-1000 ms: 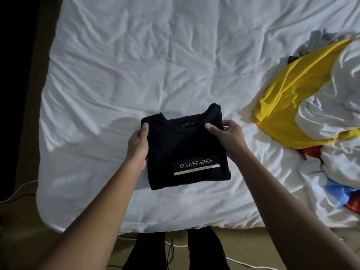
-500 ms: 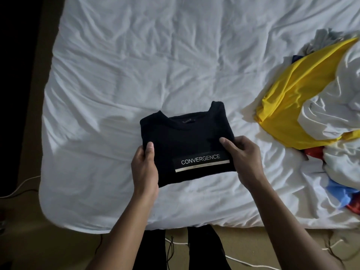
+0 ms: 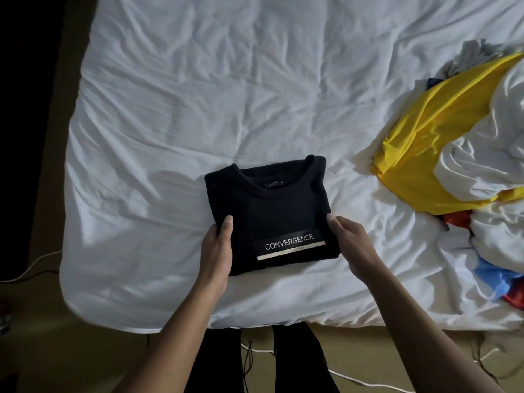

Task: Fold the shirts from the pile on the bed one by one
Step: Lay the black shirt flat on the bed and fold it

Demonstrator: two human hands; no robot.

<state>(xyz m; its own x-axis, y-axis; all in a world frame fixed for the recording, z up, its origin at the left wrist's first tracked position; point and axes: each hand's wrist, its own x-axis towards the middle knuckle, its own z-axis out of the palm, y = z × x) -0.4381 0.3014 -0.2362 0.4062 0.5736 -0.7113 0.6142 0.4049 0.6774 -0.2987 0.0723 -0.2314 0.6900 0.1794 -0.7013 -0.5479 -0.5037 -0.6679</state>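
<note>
A folded black T-shirt (image 3: 269,214) is seen lying on the white bed sheet (image 3: 198,95), close to the near edge of the bed; its collar is turned away from the person and a white "CONVERGENCE" print (image 3: 289,245) is shown across its near half; the shirt's left edge is gripped by the left hand (image 3: 217,251), whose thumb is laid on top of the fabric while the fingers are hidden beneath or behind that edge; the shirt's right edge is held by the right hand (image 3: 351,245) in the same way, thumb pressed on top near the print, fingers curled around the side; both hands are thus closed on the black T-shirt; to the right of the black T-shirt, well apart from it, a pile of unfolded shirts (image 3: 467,165) is heaped on the sheet, with a yellow garment (image 3: 419,143) nearest the black T-shirt, white ones over it, and red and blue cloth at the pile's near side
</note>
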